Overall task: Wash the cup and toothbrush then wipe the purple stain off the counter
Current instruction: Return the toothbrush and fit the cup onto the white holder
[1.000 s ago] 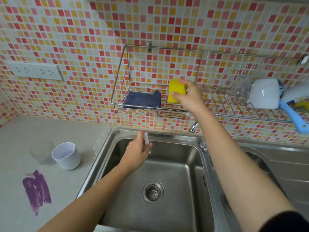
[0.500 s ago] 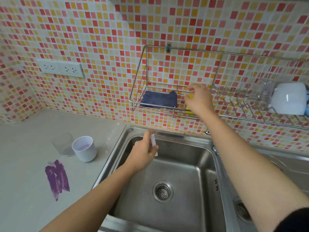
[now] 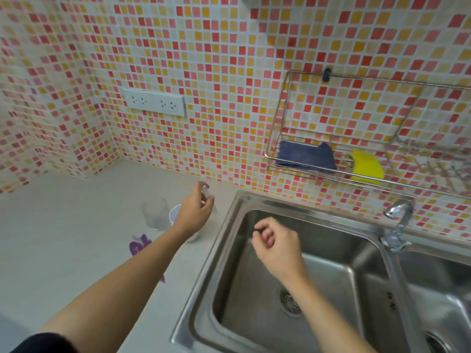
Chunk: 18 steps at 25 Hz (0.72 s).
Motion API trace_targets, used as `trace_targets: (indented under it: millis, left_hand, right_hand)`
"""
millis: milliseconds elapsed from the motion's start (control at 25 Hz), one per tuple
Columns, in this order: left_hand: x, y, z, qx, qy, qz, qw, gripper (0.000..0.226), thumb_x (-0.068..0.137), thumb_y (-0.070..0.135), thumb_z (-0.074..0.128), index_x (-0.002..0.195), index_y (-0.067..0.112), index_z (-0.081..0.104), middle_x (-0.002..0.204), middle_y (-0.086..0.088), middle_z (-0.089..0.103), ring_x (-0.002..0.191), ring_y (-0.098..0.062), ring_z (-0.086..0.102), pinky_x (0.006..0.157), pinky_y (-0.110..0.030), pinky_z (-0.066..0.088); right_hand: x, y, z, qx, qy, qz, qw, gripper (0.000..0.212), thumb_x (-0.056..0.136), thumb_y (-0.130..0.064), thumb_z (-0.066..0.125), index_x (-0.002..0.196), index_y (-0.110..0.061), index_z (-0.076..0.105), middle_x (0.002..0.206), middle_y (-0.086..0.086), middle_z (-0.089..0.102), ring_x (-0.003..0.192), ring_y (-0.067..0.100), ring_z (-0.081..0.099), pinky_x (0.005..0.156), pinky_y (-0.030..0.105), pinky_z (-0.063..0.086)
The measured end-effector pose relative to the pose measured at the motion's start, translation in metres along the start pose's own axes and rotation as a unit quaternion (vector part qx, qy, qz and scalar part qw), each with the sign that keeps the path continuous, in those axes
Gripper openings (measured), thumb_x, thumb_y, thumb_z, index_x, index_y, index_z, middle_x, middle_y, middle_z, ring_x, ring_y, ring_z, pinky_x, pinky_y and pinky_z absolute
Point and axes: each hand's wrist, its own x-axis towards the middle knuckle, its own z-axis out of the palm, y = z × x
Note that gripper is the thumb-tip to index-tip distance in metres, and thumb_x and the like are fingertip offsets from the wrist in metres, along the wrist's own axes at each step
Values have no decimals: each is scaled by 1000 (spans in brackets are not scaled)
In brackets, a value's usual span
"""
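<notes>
My left hand (image 3: 195, 208) holds the white toothbrush (image 3: 206, 192) above the counter, right over the white cup (image 3: 174, 215), which my wrist partly hides. A clear glass (image 3: 154, 212) stands just left of the cup. The purple stain (image 3: 139, 244) lies on the grey counter under my left forearm, partly covered. My right hand (image 3: 276, 244) hovers over the left sink basin (image 3: 331, 276) with fingers loosely curled and nothing in them. The yellow sponge (image 3: 365, 165) lies in the wire wall rack (image 3: 285, 118), beside a dark blue cloth (image 3: 305, 155).
A chrome tap (image 3: 398, 220) stands between the two steel basins; the second basin (image 3: 438, 289) is at the right edge. A double wall socket (image 3: 154, 101) sits on the mosaic tiles above the counter (image 3: 63, 238).
My right hand let go of the sponge in the rack and dropped down over the basin. My left hand carried the toothbrush from above the sink leftward over the cup. The view swung left.
</notes>
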Motion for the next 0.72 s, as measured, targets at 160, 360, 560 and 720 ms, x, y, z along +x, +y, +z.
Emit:
trace_targets:
  millis: [160,360,560,720]
  left_hand:
    - [30,-55,-36,61,-11,0,998,26,96,23,47,119,10,43,91,-16,67,82,-33,63,68,-35,45]
    - [66,-113,-45,95,-132,38,986,24,97,19,42,118,8,39,80,-13,58,71,-28,56,61,-32,41]
    - [76,-126,-37,155,-221,121,955,24,96,14,39,119,7,39,94,-21,63,78,-32,55,65,-35,40]
    - [77,-130,-33,184,-240,159,940,23,96,17,40,116,6,40,96,-22,64,84,-38,59,66,-37,41]
  right_hand:
    - [10,8,101,-16,-149,98,984,40,77,-22,69,115,-17,56,96,1,58,76,1,53,75,21,45]
    - [39,-4,202,-23,-198,196,960,87,68,-41,77,137,-14,31,136,6,38,126,22,41,98,29,38]
    - [43,-14,240,13,-144,278,950,115,62,-45,82,147,-17,10,151,3,19,138,23,26,105,32,31]
    - [46,-16,260,-3,-106,293,950,108,60,-53,79,144,-28,16,146,-2,36,130,21,42,99,34,42]
